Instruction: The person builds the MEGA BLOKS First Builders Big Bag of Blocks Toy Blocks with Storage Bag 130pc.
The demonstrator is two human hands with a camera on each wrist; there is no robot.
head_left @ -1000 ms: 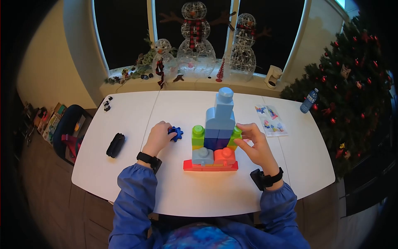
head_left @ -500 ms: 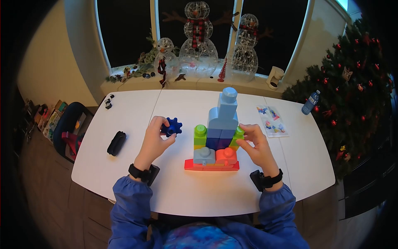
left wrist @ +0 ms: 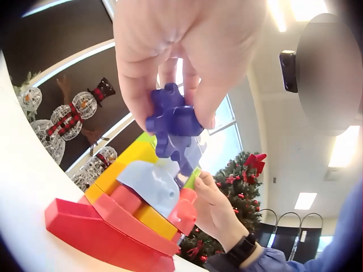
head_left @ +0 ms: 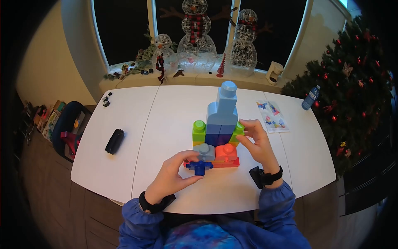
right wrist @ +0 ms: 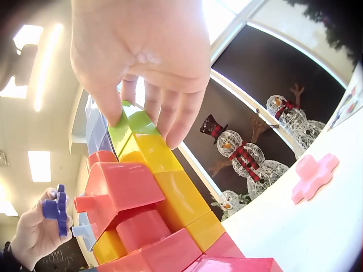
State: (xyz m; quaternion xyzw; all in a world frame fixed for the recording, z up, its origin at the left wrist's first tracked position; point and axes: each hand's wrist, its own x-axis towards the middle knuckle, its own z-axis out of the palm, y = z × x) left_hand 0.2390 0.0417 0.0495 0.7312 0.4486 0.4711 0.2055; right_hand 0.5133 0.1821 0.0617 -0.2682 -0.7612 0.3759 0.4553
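My left hand (head_left: pixel 168 176) pinches a dark blue toy gear (head_left: pixel 200 167) between thumb and fingers. The gear overlaps the front of the block build in the head view, near a grey-blue block (head_left: pixel 204 150) with a small peg. In the right wrist view, that peg (right wrist: pixel 84 232) points toward the gear. Beside it sits a red-orange block (right wrist: pixel 127 190) with a similar peg. My right hand (head_left: pixel 260 143) grips the green block (right wrist: pixel 133 123) on the build's right side. Light blue blocks (head_left: pixel 222 112) rise as a tower in the middle, over a red base (left wrist: pixel 96 229).
A pink gear (right wrist: pixel 316 177) lies on the table behind the build. A picture sheet (head_left: pixel 272 116) and a water bottle (head_left: pixel 311 98) stand toward the right. At left are a black case (head_left: pixel 115 141) and small black pieces (head_left: pixel 107 99).
My left hand lifted the blue gear off the table left of the build, then brought it right and toward me, to the build's front. The right hand stayed on the green block.
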